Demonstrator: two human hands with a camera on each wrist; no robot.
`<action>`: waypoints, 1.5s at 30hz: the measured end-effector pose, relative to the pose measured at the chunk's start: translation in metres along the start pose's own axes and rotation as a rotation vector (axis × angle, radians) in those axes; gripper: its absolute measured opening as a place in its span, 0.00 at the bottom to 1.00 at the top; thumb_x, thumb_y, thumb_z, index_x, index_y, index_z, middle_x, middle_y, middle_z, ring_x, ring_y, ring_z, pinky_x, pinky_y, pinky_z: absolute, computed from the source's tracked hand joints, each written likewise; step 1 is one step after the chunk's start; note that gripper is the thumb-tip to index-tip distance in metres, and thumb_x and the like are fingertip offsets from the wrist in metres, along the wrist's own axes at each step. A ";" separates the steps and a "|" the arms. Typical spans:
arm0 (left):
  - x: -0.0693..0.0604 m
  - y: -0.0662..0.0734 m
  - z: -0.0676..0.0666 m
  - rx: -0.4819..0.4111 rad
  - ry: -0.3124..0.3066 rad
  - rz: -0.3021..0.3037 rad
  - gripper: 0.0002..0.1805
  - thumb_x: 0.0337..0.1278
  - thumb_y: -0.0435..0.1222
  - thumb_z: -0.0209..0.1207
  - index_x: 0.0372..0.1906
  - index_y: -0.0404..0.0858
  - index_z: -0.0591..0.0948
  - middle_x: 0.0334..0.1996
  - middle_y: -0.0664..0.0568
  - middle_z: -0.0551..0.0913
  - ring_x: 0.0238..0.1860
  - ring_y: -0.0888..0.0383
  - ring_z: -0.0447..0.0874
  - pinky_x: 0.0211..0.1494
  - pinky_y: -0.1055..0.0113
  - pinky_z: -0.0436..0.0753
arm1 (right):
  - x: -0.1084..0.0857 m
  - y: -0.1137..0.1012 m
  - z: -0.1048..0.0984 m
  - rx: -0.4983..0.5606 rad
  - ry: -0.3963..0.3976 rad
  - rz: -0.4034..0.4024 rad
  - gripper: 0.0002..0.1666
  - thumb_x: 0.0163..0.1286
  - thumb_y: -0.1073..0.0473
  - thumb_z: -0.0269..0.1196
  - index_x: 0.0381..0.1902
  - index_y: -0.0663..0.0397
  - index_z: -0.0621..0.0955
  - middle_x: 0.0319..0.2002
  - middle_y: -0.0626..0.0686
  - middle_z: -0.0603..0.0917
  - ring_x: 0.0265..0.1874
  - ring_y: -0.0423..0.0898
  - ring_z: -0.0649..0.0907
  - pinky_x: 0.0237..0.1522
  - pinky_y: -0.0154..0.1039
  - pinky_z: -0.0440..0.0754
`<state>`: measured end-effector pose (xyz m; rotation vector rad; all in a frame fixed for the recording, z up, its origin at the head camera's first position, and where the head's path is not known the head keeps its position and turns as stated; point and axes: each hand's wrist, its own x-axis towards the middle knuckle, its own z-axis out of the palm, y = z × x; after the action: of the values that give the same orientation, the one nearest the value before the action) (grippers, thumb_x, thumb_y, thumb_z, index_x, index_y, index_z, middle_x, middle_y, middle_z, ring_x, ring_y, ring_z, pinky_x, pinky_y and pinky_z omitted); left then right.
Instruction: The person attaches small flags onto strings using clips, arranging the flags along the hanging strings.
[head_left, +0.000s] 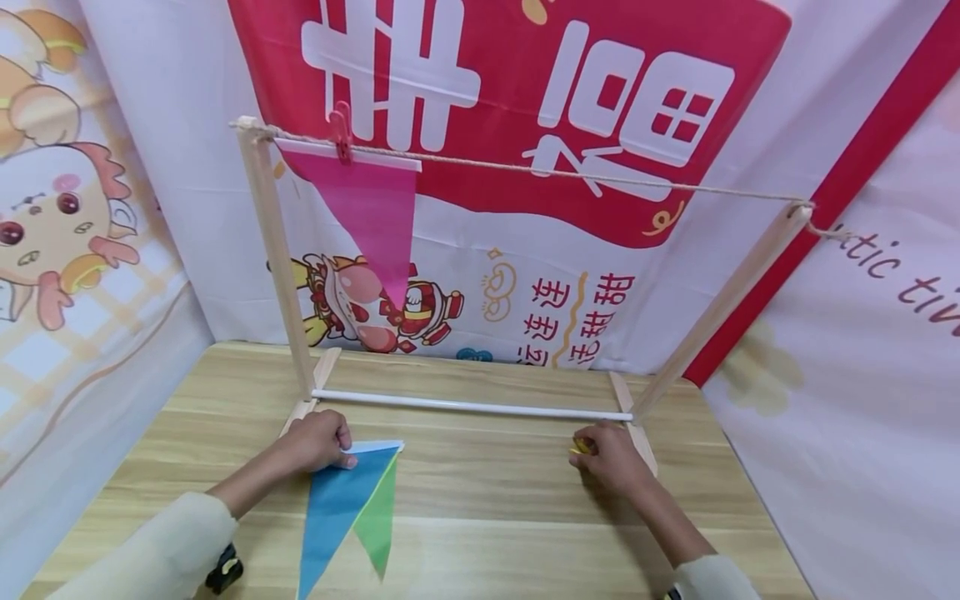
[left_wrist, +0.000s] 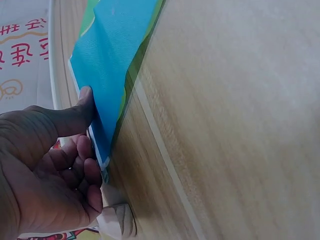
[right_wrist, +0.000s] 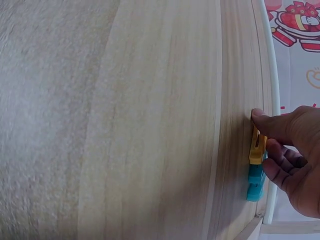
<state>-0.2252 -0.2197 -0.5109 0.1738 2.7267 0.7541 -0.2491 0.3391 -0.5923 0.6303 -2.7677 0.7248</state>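
Note:
My left hand (head_left: 318, 440) pinches the white top edge of a blue triangular flag (head_left: 337, 492), thumb on the cloth in the left wrist view (left_wrist: 107, 60). Partly under it lies a green flag (head_left: 381, 517). At the right, my right hand (head_left: 611, 457) has thumb and fingers on a yellow clothespin (right_wrist: 257, 147); a teal clothespin (right_wrist: 255, 182) sits right beside it in the right wrist view. A pink flag (head_left: 375, 208) hangs from the string (head_left: 480, 165) under a red clothespin (head_left: 342, 133).
A wooden frame holds the string between its left post (head_left: 277, 258) and right post (head_left: 727, 300), with a white rod (head_left: 472, 407) low between them. Printed cloth (head_left: 480, 283) hangs behind the wooden table (head_left: 525, 533). Something black (head_left: 225, 571) is at my left sleeve.

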 end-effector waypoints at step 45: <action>-0.009 -0.006 -0.014 -0.362 0.044 0.137 0.08 0.68 0.39 0.79 0.42 0.38 0.94 0.38 0.51 0.92 0.41 0.55 0.81 0.40 0.67 0.81 | 0.018 -0.087 -0.053 0.233 -0.156 0.226 0.19 0.76 0.61 0.76 0.57 0.70 0.90 0.43 0.58 0.95 0.41 0.45 0.91 0.46 0.36 0.91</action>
<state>-0.2213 -0.2330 -0.5004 0.2649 2.5812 1.2858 -0.2206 0.2906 -0.5054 0.4346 -2.9557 1.1021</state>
